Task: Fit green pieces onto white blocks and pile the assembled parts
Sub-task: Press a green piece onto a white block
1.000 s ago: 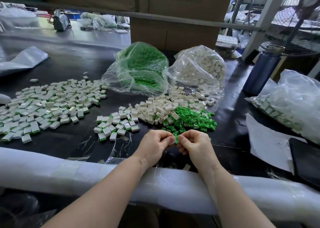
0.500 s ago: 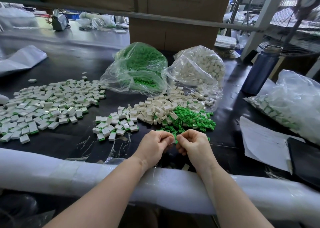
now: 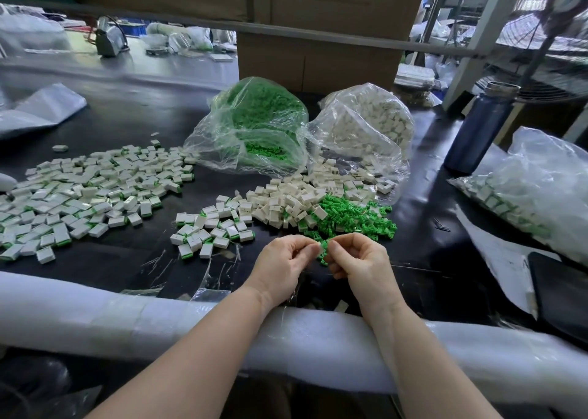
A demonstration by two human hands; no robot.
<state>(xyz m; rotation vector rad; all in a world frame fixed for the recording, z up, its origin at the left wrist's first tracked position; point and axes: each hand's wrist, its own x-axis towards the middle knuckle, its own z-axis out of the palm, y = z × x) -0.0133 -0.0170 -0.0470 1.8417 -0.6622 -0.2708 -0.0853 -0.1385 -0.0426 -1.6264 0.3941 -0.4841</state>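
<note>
My left hand (image 3: 283, 264): bare, no glove, no ring visible. My right hand (image 3: 359, 264): bare likewise, no ring visible. Both my forearms: uncovered from wrist to the near side of the white foam-wrapped table edge (image 3: 95, 320) and beyond; no sleeve, watch or band in sight. Fingernails short.

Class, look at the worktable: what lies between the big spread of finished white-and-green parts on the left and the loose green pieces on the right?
In the head view, a small cluster of assembled parts and a heap of bare white blocks lie between them.
</note>
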